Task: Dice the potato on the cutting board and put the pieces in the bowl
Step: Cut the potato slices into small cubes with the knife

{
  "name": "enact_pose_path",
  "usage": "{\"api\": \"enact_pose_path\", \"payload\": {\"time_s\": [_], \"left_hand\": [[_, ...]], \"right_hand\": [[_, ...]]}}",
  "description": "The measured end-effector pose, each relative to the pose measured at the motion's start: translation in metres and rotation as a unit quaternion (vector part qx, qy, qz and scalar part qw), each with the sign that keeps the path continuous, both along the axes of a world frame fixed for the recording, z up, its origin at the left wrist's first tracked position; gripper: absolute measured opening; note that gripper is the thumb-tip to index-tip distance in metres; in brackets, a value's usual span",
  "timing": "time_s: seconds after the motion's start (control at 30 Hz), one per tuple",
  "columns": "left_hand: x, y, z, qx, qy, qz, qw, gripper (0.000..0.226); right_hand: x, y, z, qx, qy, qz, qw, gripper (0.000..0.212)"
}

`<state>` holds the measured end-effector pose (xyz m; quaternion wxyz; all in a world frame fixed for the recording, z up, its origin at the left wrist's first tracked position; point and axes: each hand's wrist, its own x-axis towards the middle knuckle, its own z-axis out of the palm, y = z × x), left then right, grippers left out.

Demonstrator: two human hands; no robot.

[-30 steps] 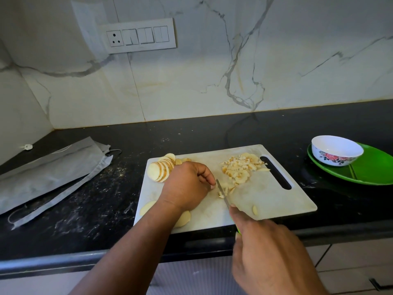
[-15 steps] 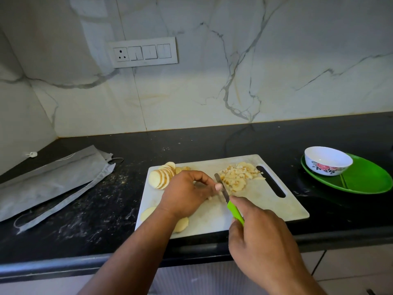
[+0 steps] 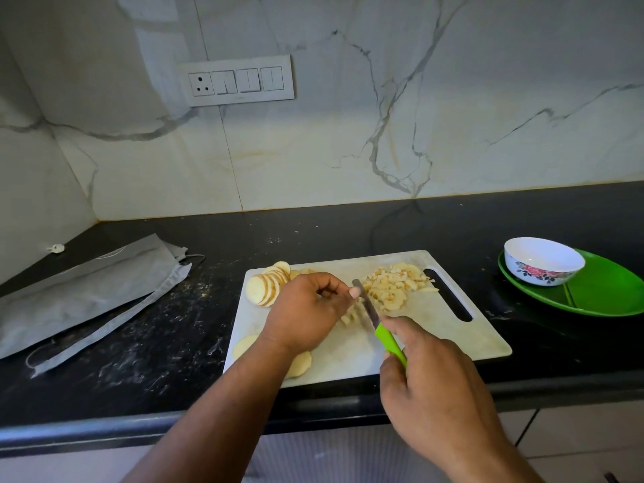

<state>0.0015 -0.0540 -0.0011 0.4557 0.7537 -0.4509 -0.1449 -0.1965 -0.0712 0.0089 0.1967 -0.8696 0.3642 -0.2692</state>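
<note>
In the head view, a green-handled knife [image 3: 390,339] is gripped by the right hand [image 3: 432,388] while potato strips [image 3: 350,315] at the cutting board's [image 3: 453,343] centre are pinned under the left hand's [image 3: 303,315] curled fingers [image 3: 354,293], the bowl [image 3: 543,261] at three o'clock.

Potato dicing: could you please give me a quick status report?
Right hand grips knife; left hand steadies slices under blade. Diced pile on board, sliced stack waiting. Bowl empty, path clear.

Black counter [image 3: 348,235] carries board [image 3: 453,329], plate [image 3: 613,294], cloth [image 3: 87,291].
</note>
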Motion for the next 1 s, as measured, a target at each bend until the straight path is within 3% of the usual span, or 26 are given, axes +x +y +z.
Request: {"api": "enact_pose_path", "payload": {"time_s": [0.27,0.5,0.7,0.83,0.9,1.0], "left_hand": [[0.004,-0.001,-0.005,-0.002,-0.051,0.012,0.999,0.016],[0.004,0.005,0.009,-0.214,0.110,0.051,0.969,0.012],[0.029,0.014,0.036,-0.239,0.170,0.060,0.954,0.015],[0.050,0.038,0.040,-0.205,0.117,0.083,0.968,0.011],[0.055,0.051,0.036,-0.163,0.044,0.087,0.982,0.007],[0.052,0.067,0.026,-0.058,-0.099,0.008,0.993,0.004]], "right_hand": [[0.003,0.001,0.006,0.028,-0.018,-0.003,0.999,0.044],[0.011,0.024,0.001,0.032,0.045,0.026,0.998,0.045],[-0.003,-0.002,0.000,0.008,0.071,0.004,0.997,0.038],[-0.011,-0.015,0.003,-0.020,0.056,-0.029,0.998,0.038],[-0.005,-0.010,0.003,-0.031,0.050,-0.014,0.998,0.043],[0.011,0.001,0.001,-0.022,0.051,0.034,0.998,0.043]]}}
